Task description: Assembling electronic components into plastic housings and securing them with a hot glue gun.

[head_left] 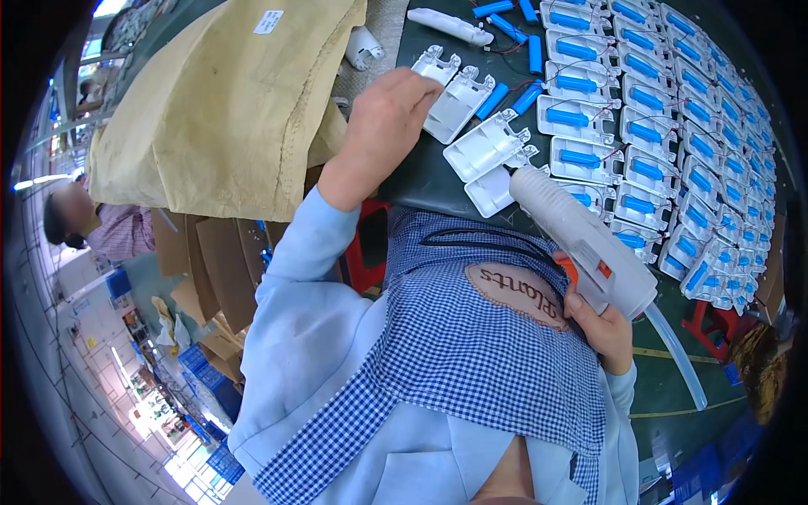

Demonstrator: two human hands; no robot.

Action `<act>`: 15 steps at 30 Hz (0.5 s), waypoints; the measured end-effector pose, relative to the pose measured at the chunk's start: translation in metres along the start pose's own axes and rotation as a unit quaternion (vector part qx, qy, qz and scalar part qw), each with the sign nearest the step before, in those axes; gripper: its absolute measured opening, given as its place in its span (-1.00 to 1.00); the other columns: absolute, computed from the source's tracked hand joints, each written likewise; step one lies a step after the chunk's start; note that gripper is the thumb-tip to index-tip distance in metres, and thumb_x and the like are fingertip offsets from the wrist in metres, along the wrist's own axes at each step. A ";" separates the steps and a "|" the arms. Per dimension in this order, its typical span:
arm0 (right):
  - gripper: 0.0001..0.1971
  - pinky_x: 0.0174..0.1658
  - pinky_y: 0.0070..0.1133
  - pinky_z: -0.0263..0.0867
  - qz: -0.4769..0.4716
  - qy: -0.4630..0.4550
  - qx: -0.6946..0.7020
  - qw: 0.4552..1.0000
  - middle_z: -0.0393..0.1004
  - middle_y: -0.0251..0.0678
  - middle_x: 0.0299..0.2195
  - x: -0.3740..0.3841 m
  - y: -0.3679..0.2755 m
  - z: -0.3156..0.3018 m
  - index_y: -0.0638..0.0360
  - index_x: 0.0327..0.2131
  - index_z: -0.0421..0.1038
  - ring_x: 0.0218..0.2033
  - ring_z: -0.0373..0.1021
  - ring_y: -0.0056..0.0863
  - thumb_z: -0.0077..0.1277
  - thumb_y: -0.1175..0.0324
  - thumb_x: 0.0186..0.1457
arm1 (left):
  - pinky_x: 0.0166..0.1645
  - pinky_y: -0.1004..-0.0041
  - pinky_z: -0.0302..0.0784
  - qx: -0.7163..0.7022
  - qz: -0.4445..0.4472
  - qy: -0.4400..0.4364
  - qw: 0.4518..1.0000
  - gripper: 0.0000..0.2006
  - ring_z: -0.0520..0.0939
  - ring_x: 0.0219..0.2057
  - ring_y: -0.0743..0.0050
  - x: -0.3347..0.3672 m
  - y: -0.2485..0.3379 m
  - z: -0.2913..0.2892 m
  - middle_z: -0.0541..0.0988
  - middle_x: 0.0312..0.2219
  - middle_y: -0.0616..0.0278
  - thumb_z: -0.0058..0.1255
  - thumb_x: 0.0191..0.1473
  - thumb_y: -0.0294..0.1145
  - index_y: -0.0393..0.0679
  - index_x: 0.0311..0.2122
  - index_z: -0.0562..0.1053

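My right hand is closed around the grip of a white gun-shaped device with a ribbed barrel, an orange trigger and a clear tube coming out of its rear end. The barrel points up and left over the table edge. My left hand has its fingers pinched together at the edge of a white plastic shell; whatever lies between the fingertips is hidden. Close by lie another open white shell and, nearer to me, a further white shell overlapping one below it.
Rows of white shells with blue cylindrical cells and thin wires cover the right of the dark table. Loose blue cells and a long white part lie at the back. A tan paper sack fills the left, beside a white cylindrical part.
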State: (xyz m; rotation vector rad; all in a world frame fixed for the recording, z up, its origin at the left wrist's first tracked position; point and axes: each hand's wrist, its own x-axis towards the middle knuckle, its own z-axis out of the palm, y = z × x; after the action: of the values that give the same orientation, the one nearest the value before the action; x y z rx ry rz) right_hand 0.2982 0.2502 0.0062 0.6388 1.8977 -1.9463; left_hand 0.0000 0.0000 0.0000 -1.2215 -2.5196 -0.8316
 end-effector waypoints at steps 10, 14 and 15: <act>-0.62 -0.26 -0.58 0.32 -0.009 0.002 0.015 1.000 0.44 -0.34 -0.36 -0.003 -0.002 0.007 0.27 -0.11 0.37 -0.35 0.38 -0.55 0.17 0.41 -0.03 | -0.26 0.21 0.50 0.249 -0.068 -0.103 0.961 -0.92 0.57 -0.36 0.00 0.067 -0.005 -0.018 0.52 -0.39 0.03 0.08 -0.10 -0.43 -0.20 -0.52 0.50; -0.62 -0.28 -0.57 0.32 -0.029 0.011 0.025 0.999 0.44 -0.34 -0.37 -0.003 -0.002 0.005 0.27 -0.11 0.36 -0.36 0.38 -0.55 0.17 0.41 -0.03 | -0.28 0.30 0.49 0.266 -0.022 0.015 0.964 -0.93 0.53 -0.33 0.17 0.021 -0.012 -0.024 0.50 -0.43 0.19 0.11 -0.09 -0.43 -0.16 -0.54 0.51; -0.62 -0.28 -0.57 0.32 -0.030 0.010 0.024 0.999 0.44 -0.34 -0.37 -0.003 -0.003 0.005 0.27 -0.11 0.36 -0.36 0.38 -0.55 0.17 0.41 -0.03 | -0.28 0.30 0.49 0.271 -0.056 -0.016 0.961 -0.92 0.53 -0.33 0.17 0.011 -0.008 -0.026 0.50 -0.43 0.20 0.12 -0.08 -0.41 -0.16 -0.53 0.52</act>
State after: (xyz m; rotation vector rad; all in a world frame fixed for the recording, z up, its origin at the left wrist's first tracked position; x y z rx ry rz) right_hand 0.2983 0.2449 0.0104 0.6235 1.9075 -2.0354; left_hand -0.0139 -0.0118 0.0230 -0.9181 -2.6029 -0.1097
